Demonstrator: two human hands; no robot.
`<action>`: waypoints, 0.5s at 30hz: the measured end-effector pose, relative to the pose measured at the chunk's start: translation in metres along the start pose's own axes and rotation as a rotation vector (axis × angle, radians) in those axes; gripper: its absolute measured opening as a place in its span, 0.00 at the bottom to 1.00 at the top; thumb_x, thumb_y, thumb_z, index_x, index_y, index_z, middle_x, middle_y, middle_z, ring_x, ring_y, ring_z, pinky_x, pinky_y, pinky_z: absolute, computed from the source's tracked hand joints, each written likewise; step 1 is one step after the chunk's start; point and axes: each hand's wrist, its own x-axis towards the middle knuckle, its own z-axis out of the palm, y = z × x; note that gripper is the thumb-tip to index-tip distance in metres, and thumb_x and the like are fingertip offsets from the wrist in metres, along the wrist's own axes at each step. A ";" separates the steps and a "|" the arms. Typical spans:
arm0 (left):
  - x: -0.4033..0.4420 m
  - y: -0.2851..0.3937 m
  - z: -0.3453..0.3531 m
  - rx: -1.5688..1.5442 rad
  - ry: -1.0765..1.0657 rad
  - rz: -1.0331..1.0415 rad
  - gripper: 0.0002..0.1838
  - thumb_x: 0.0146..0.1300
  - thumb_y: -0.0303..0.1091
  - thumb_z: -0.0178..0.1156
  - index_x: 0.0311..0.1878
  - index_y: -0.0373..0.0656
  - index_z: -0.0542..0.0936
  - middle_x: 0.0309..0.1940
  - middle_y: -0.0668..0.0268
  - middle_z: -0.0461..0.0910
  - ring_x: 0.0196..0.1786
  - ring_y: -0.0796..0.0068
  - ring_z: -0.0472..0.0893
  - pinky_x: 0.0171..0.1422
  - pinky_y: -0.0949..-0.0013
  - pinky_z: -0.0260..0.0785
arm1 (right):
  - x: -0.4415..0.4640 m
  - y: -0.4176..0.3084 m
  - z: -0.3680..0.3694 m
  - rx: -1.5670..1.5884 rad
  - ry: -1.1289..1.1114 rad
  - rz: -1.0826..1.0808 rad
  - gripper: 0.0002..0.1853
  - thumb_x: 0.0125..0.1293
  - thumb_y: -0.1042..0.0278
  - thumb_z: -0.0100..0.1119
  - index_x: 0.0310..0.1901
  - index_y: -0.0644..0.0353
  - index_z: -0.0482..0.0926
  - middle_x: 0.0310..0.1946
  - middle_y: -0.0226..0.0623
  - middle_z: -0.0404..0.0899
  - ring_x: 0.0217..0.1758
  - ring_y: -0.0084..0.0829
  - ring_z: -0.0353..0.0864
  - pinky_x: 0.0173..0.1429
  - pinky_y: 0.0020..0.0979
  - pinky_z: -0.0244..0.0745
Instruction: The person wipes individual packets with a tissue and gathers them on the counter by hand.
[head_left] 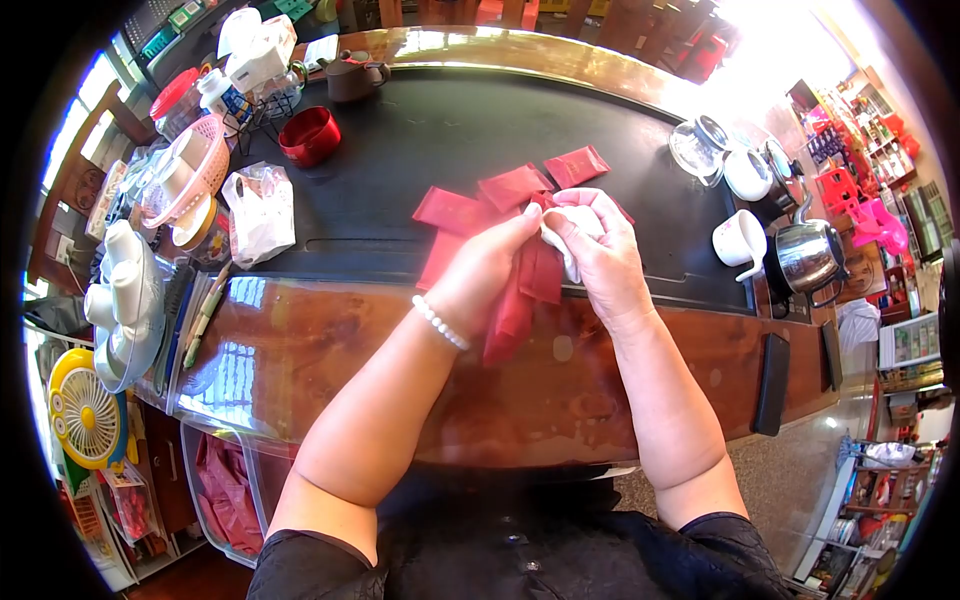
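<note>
My left hand, with a white bead bracelet at the wrist, is closed with thumb and fingers pinched at a small red packet. Its fingertips almost meet my right hand, which is closed around a crumpled white cloth. Around and under both hands lie several flat red packets, overlapping in a loose pile. One separate red packet sits just beyond the pile. Part of the pile is hidden by my hands.
The black tray is set into a glossy wooden table. On the left are a red bowl, a teapot and a pink basket. A white mug, a steel kettle and a phone are on the right.
</note>
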 end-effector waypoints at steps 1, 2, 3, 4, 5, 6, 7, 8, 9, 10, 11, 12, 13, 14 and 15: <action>0.000 0.000 0.001 -0.006 0.004 0.001 0.17 0.74 0.45 0.49 0.50 0.42 0.77 0.40 0.66 0.82 0.38 0.76 0.81 0.44 0.71 0.75 | 0.000 0.001 0.000 0.001 0.015 -0.023 0.11 0.64 0.66 0.65 0.45 0.58 0.77 0.32 0.23 0.78 0.28 0.11 0.71 0.28 0.16 0.63; 0.001 -0.001 0.001 -0.013 0.008 -0.008 0.17 0.74 0.45 0.49 0.51 0.42 0.78 0.40 0.66 0.82 0.39 0.77 0.81 0.44 0.71 0.75 | 0.001 0.001 0.000 0.012 0.038 -0.014 0.09 0.66 0.66 0.63 0.44 0.59 0.77 0.31 0.23 0.78 0.27 0.11 0.71 0.28 0.16 0.64; 0.001 -0.001 0.001 -0.021 0.012 -0.018 0.17 0.74 0.45 0.49 0.51 0.42 0.78 0.41 0.66 0.82 0.39 0.77 0.81 0.44 0.71 0.75 | 0.001 0.001 0.000 0.022 0.061 -0.005 0.08 0.68 0.66 0.60 0.44 0.59 0.77 0.31 0.24 0.78 0.26 0.11 0.71 0.27 0.16 0.64; 0.002 -0.002 0.000 -0.028 0.016 -0.027 0.17 0.74 0.45 0.49 0.51 0.42 0.78 0.41 0.66 0.82 0.39 0.77 0.81 0.44 0.71 0.75 | 0.002 0.001 -0.001 0.033 0.084 0.004 0.07 0.70 0.66 0.57 0.43 0.59 0.78 0.31 0.24 0.78 0.26 0.11 0.71 0.27 0.16 0.64; 0.002 -0.002 0.000 -0.031 0.022 -0.024 0.17 0.74 0.45 0.49 0.51 0.41 0.77 0.41 0.66 0.82 0.39 0.76 0.81 0.45 0.70 0.75 | 0.002 0.000 -0.001 0.051 0.081 0.014 0.07 0.71 0.65 0.57 0.43 0.59 0.78 0.30 0.24 0.77 0.24 0.11 0.69 0.25 0.17 0.61; 0.002 -0.002 -0.001 -0.033 0.029 -0.022 0.17 0.74 0.45 0.49 0.51 0.41 0.77 0.42 0.66 0.82 0.40 0.76 0.81 0.45 0.70 0.75 | 0.002 0.000 -0.001 0.069 0.078 0.024 0.08 0.71 0.65 0.56 0.43 0.59 0.78 0.29 0.23 0.77 0.22 0.11 0.67 0.24 0.17 0.59; 0.003 -0.002 -0.001 -0.035 0.036 -0.019 0.17 0.74 0.45 0.49 0.51 0.41 0.77 0.42 0.66 0.82 0.40 0.76 0.81 0.45 0.70 0.75 | 0.002 0.000 -0.001 0.086 0.075 0.034 0.08 0.72 0.64 0.55 0.43 0.59 0.78 0.27 0.23 0.76 0.20 0.10 0.65 0.22 0.17 0.56; 0.003 -0.002 -0.002 -0.059 0.037 -0.024 0.18 0.74 0.45 0.49 0.52 0.40 0.77 0.42 0.65 0.82 0.41 0.75 0.81 0.45 0.70 0.76 | 0.002 0.000 -0.002 0.132 0.087 0.034 0.07 0.71 0.64 0.56 0.43 0.58 0.78 0.28 0.23 0.77 0.22 0.11 0.67 0.25 0.17 0.59; 0.004 -0.001 -0.003 -0.082 0.038 -0.030 0.18 0.74 0.45 0.49 0.52 0.40 0.77 0.43 0.65 0.82 0.42 0.75 0.82 0.46 0.70 0.76 | 0.002 0.001 -0.002 0.179 0.100 0.034 0.07 0.70 0.65 0.57 0.42 0.58 0.78 0.28 0.23 0.77 0.24 0.11 0.69 0.27 0.17 0.61; 0.005 0.000 -0.005 -0.106 0.040 -0.035 0.19 0.74 0.45 0.48 0.53 0.40 0.77 0.43 0.64 0.82 0.42 0.74 0.82 0.46 0.70 0.76 | 0.003 0.001 -0.003 0.224 0.112 0.034 0.06 0.70 0.65 0.57 0.41 0.58 0.78 0.29 0.23 0.77 0.26 0.12 0.70 0.29 0.17 0.63; 0.005 0.002 -0.007 -0.112 0.023 -0.010 0.19 0.74 0.46 0.48 0.53 0.39 0.76 0.43 0.63 0.82 0.42 0.73 0.82 0.47 0.69 0.76 | 0.004 0.002 -0.006 0.266 0.081 0.044 0.07 0.71 0.65 0.56 0.44 0.58 0.78 0.30 0.24 0.77 0.27 0.14 0.72 0.30 0.17 0.65; 0.006 0.003 -0.011 -0.119 0.006 0.015 0.20 0.74 0.46 0.48 0.54 0.39 0.76 0.44 0.63 0.82 0.43 0.72 0.82 0.47 0.68 0.76 | 0.006 0.002 -0.010 0.308 0.050 0.054 0.08 0.72 0.64 0.55 0.46 0.58 0.77 0.31 0.26 0.77 0.29 0.16 0.73 0.30 0.18 0.66; 0.006 0.005 -0.015 -0.126 -0.011 0.041 0.20 0.75 0.47 0.47 0.55 0.39 0.76 0.44 0.62 0.83 0.43 0.71 0.82 0.48 0.68 0.77 | 0.007 0.003 -0.011 0.349 0.019 0.064 0.10 0.72 0.63 0.54 0.48 0.58 0.77 0.32 0.27 0.78 0.30 0.17 0.75 0.30 0.18 0.67; 0.008 0.006 -0.027 -0.128 -0.069 0.045 0.22 0.75 0.48 0.46 0.57 0.39 0.75 0.47 0.60 0.82 0.45 0.68 0.82 0.50 0.65 0.76 | 0.007 0.003 -0.012 0.381 -0.002 0.095 0.15 0.70 0.65 0.58 0.55 0.58 0.74 0.36 0.29 0.77 0.38 0.20 0.78 0.36 0.20 0.72; 0.008 0.007 -0.025 -0.147 -0.056 0.050 0.22 0.75 0.48 0.46 0.57 0.39 0.74 0.47 0.60 0.82 0.46 0.68 0.82 0.50 0.65 0.76 | 0.003 -0.002 -0.008 0.303 -0.061 0.103 0.18 0.68 0.66 0.60 0.57 0.58 0.72 0.36 0.28 0.77 0.38 0.19 0.77 0.37 0.20 0.72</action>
